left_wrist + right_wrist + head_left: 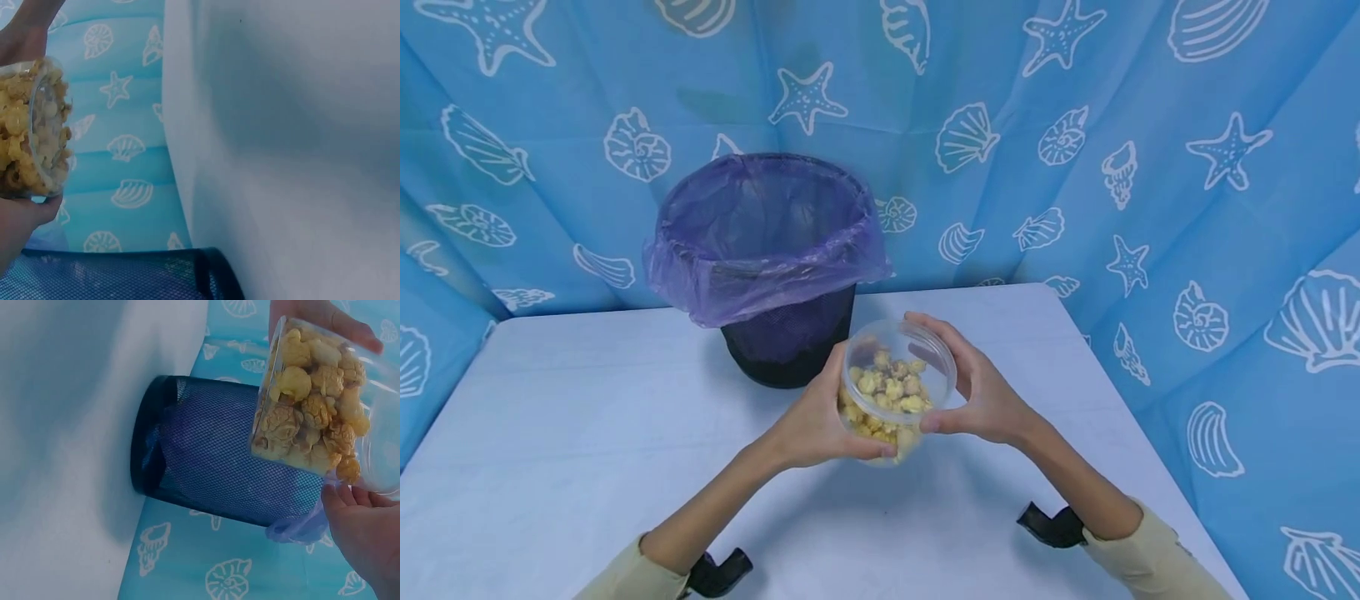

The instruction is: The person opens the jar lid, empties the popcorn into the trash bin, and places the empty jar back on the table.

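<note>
A clear round plastic tub (898,371) partly filled with yellow and brownish popcorn (887,387) is held up over the white table between both hands. My left hand (820,421) grips its left side, thumb across the near face. On the right side my right hand (981,396) holds it near the round rim, thumb at the front and fingers behind. The right wrist view shows popcorn (312,394) through the tub's clear wall, with the right hand (369,540) below it in that picture. In the left wrist view, the tub (47,134) sits between both hands.
Behind and left of the tub stands a black mesh wastebasket (786,342), lined with a purple bag (752,292) folded over its rim. The white table (587,433) reaches a blue curtain (985,75) with shells and starfish. Black curved pieces (1052,527) sit at both forearms.
</note>
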Action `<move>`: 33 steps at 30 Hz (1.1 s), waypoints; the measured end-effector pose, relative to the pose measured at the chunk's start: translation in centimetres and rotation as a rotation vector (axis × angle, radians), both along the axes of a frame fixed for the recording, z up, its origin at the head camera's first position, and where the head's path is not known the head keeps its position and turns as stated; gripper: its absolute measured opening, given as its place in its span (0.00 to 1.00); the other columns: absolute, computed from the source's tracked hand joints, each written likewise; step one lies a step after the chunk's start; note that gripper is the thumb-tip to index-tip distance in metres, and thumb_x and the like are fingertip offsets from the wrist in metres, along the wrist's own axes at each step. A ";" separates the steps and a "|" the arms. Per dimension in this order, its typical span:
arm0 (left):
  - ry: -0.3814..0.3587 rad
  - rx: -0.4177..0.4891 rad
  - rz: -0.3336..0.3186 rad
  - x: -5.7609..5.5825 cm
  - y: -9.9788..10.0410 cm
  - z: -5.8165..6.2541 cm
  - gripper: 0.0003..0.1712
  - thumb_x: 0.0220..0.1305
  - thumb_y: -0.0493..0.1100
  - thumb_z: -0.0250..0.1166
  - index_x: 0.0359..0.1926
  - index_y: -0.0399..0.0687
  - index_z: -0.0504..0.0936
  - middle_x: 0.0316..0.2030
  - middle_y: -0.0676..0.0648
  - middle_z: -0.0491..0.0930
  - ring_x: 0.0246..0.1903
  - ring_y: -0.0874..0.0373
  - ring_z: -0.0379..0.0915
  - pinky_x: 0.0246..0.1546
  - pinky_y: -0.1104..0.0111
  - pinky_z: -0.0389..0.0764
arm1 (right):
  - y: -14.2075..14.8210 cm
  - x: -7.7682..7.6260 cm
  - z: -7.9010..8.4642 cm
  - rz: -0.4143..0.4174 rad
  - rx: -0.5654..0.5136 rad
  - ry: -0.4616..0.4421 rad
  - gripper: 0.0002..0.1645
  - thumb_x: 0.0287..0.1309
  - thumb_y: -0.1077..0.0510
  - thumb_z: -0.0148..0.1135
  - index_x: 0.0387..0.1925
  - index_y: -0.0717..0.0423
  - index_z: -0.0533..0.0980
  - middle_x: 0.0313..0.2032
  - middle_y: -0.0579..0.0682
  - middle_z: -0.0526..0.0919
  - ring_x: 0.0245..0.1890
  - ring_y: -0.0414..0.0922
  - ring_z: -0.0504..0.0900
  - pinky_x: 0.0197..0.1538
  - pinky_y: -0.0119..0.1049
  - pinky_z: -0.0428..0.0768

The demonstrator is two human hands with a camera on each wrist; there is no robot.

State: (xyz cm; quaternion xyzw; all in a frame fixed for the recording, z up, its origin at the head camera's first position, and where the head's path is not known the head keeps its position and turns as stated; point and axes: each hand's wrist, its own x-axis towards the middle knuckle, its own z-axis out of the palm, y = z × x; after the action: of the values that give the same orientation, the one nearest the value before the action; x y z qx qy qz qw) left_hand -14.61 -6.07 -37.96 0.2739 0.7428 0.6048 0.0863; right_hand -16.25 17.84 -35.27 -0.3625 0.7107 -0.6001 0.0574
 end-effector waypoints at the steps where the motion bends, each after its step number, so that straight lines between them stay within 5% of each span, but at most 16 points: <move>1: 0.009 0.003 0.008 -0.1 0.0 0.0 0.65 0.43 0.41 0.82 0.75 0.49 0.48 0.66 0.45 0.62 0.61 0.48 0.65 0.60 0.53 0.73 | 0.0 0.0 -0.1 -0.018 -0.003 0.003 0.67 0.48 0.33 0.75 0.76 0.62 0.50 0.73 0.59 0.56 0.69 0.56 0.58 0.67 0.40 0.68; 7: 0.065 0.040 0.141 -0.3 0.7 -0.3 0.67 0.42 0.40 0.83 0.76 0.53 0.48 0.68 0.47 0.61 0.62 0.49 0.64 0.59 0.50 0.73 | -1.4 1.0 -0.2 -0.228 0.012 0.041 0.70 0.45 0.29 0.74 0.77 0.57 0.48 0.74 0.54 0.54 0.72 0.55 0.55 0.69 0.61 0.57; 14: 0.092 0.000 0.288 0.3 2.0 -0.9 0.65 0.44 0.46 0.83 0.75 0.52 0.49 0.67 0.47 0.61 0.61 0.50 0.64 0.58 0.52 0.75 | -2.3 1.3 0.2 -0.341 0.072 -0.013 0.65 0.46 0.35 0.77 0.76 0.49 0.51 0.72 0.51 0.58 0.68 0.56 0.61 0.60 0.64 0.69; 18: 0.070 0.003 0.237 0.4 1.6 -0.7 0.65 0.43 0.45 0.83 0.75 0.53 0.49 0.66 0.47 0.63 0.60 0.50 0.65 0.57 0.51 0.75 | -1.8 1.1 0.4 -0.270 0.068 -0.025 0.65 0.46 0.35 0.77 0.76 0.52 0.52 0.72 0.53 0.59 0.68 0.56 0.61 0.61 0.63 0.68; 26: -0.037 0.006 -0.009 0.5 0.0 0.0 0.65 0.43 0.40 0.82 0.75 0.50 0.48 0.67 0.46 0.61 0.62 0.49 0.64 0.60 0.53 0.73 | -0.1 0.3 0.5 0.025 0.031 -0.013 0.65 0.49 0.37 0.76 0.75 0.62 0.52 0.73 0.60 0.56 0.70 0.61 0.57 0.66 0.51 0.68; 29: -0.038 0.012 -0.040 0.4 -0.2 0.0 0.64 0.44 0.40 0.82 0.75 0.50 0.48 0.67 0.45 0.61 0.62 0.49 0.64 0.61 0.52 0.71 | 0.0 0.2 0.4 0.036 0.028 -0.007 0.66 0.48 0.35 0.76 0.76 0.61 0.50 0.73 0.59 0.55 0.71 0.59 0.57 0.66 0.49 0.68; 33: -0.014 0.011 0.022 0.3 0.0 -0.2 0.65 0.43 0.40 0.82 0.75 0.51 0.47 0.67 0.46 0.61 0.62 0.49 0.64 0.61 0.51 0.71 | -0.3 0.5 -0.1 -0.059 -0.001 0.013 0.68 0.48 0.33 0.75 0.76 0.62 0.49 0.74 0.59 0.55 0.72 0.54 0.55 0.69 0.54 0.62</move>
State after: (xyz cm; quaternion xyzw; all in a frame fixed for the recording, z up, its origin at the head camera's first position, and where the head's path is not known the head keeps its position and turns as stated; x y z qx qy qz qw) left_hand -14.27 -6.06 -38.19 0.2619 0.7419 0.6116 0.0831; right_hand -15.80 17.50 -35.38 -0.3454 0.7212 -0.5995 0.0350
